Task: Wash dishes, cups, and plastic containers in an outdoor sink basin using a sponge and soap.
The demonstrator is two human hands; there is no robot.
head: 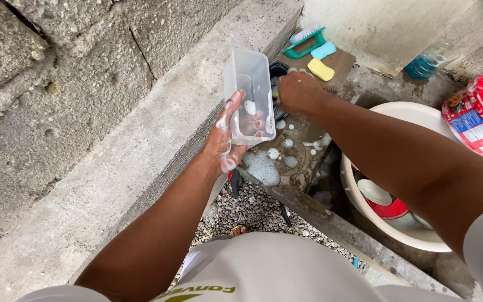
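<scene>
Gripping soapy clear container (249, 95), right hand (300, 91) fingers hidden

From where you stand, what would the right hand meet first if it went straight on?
Probably the yellow soap bar, just beyond the right hand on the wooden board; depth is unclear.

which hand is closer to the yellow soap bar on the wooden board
Right. The right hand is just below and left of the yellow soap bar, not touching it. The left hand is lower and further left, holding the clear plastic container.
</scene>
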